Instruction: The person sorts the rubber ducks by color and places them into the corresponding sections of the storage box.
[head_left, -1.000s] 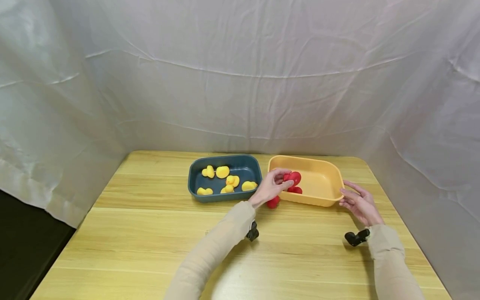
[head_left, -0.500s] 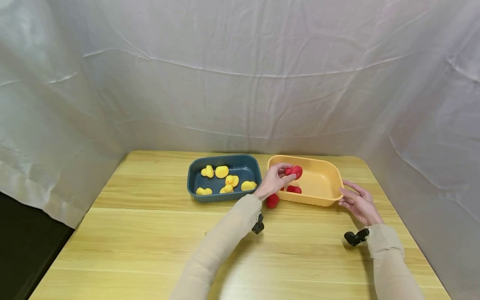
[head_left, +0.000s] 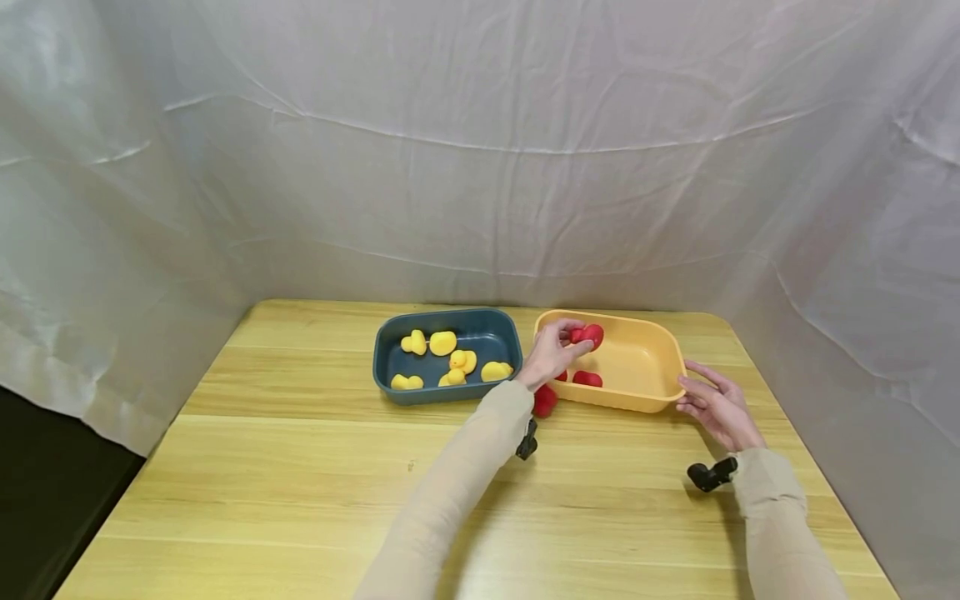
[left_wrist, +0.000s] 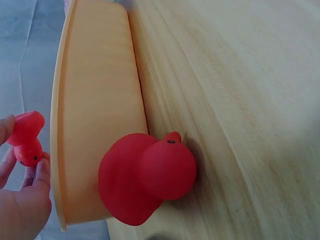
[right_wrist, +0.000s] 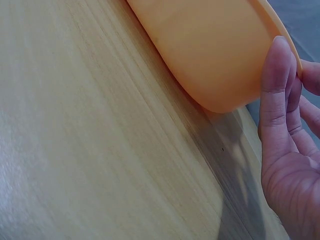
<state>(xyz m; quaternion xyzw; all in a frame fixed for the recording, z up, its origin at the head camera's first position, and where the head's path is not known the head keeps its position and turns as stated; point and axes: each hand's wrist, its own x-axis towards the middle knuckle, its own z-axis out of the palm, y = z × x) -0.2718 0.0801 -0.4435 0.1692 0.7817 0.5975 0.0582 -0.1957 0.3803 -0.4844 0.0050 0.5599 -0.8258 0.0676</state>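
My left hand (head_left: 551, 354) pinches a red rubber duck (head_left: 588, 336) between thumb and fingers, over the left half of the orange bin (head_left: 637, 402). In the left wrist view that held duck (left_wrist: 28, 139) hangs head down beyond the bin's rim. Two more red ducks lie inside the bin along its near wall, one (head_left: 587, 379) plainly seen, the other partly hidden. Another red duck (left_wrist: 145, 175) rests on the table against the bin's outer front wall. My right hand (head_left: 720, 408) grips the bin's right corner, with its thumb (right_wrist: 277, 70) on the rim.
Left of the orange bin stands a dark blue bin (head_left: 442, 396) with several yellow rubber ducks (head_left: 496, 371) in it. Both bins sit near the back of the wooden table (head_left: 300, 483). A grey cloth (head_left: 480, 167) hangs behind and along the sides.
My left hand has moved slightly up and away from the near wall with its red duck, so the ducks below show more clearly. My right hand stays on the bin's corner.
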